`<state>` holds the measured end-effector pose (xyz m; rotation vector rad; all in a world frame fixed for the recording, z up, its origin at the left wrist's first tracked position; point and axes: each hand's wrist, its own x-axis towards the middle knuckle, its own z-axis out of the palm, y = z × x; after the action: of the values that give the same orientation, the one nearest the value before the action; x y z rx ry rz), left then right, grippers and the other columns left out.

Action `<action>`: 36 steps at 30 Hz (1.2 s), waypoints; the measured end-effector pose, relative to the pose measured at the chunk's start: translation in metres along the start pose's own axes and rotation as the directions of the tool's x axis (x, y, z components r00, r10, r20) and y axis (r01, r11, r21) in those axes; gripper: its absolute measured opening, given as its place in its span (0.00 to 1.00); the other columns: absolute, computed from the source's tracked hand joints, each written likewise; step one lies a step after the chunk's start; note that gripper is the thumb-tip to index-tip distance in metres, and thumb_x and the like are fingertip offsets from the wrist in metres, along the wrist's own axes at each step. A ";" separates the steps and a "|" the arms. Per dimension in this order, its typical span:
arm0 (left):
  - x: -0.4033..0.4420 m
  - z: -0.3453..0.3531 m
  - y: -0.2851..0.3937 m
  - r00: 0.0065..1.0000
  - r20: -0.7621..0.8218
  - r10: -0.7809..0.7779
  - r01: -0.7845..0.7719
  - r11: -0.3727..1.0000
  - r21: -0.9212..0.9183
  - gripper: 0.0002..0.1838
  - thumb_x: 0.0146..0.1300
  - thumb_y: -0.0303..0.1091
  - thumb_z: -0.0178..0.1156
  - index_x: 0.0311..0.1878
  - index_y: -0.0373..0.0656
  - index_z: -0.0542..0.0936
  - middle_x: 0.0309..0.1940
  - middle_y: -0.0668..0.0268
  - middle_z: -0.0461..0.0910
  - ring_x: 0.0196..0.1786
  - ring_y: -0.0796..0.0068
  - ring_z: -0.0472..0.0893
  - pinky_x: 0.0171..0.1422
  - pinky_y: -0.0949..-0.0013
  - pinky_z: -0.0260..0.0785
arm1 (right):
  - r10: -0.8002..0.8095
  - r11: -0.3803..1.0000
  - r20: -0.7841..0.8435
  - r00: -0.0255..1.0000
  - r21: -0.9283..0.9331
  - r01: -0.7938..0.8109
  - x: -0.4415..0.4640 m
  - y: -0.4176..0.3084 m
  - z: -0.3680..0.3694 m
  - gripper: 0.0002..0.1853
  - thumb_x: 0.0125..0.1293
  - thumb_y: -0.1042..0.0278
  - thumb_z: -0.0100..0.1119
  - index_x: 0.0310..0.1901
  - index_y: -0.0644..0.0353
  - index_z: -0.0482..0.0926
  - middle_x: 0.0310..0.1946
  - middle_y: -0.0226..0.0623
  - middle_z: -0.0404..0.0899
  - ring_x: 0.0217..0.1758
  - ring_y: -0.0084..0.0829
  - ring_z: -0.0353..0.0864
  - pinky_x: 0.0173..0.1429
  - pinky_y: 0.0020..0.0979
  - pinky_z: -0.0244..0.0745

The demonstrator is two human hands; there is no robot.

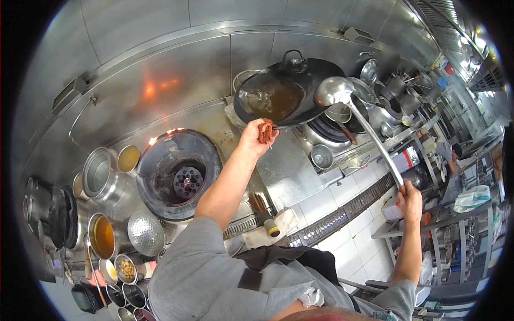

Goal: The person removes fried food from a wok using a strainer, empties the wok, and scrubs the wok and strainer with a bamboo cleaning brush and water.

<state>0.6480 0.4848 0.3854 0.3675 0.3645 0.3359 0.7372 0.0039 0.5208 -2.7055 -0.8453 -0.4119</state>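
My left hand (258,138) is closed on the near rim of a large black wok (320,80), with a folded reddish-brown cloth (265,131) in its grip. Brownish liquid (278,101) lies in the tilted wok. Out to the right, my right hand (409,199) is wrapped round the end of a long-handled metal ladle (334,91). The ladle's bowl hangs at the wok's right side; I cannot tell whether they touch. To the left of the wok is a round burner (179,174), with small flames at its back rim and no pan on it.
Metal pots (99,176), a perforated strainer (145,233) and a pot of orange liquid (103,235) stand on the left. A small metal bowl (322,157) sits near the counter's right edge. Bamboo sticks (259,207) lie by the front edge. Shelving (455,224) is at right.
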 end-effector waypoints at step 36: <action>0.125 0.051 -0.013 0.935 0.322 -0.146 0.235 0.938 -0.256 0.20 0.64 0.34 0.46 0.46 0.19 0.67 0.31 0.49 0.70 0.24 0.72 0.73 0.20 0.83 0.70 | -0.118 0.942 -0.082 0.990 -0.324 0.086 0.170 -0.063 -0.026 0.08 0.55 0.70 0.57 0.38 0.57 0.73 0.27 0.50 0.77 0.35 0.52 0.77 0.37 0.48 0.71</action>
<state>0.7824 0.5061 0.3890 0.0866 0.0489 0.1333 0.8295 0.1309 0.6152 -2.9085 -0.9670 -0.7628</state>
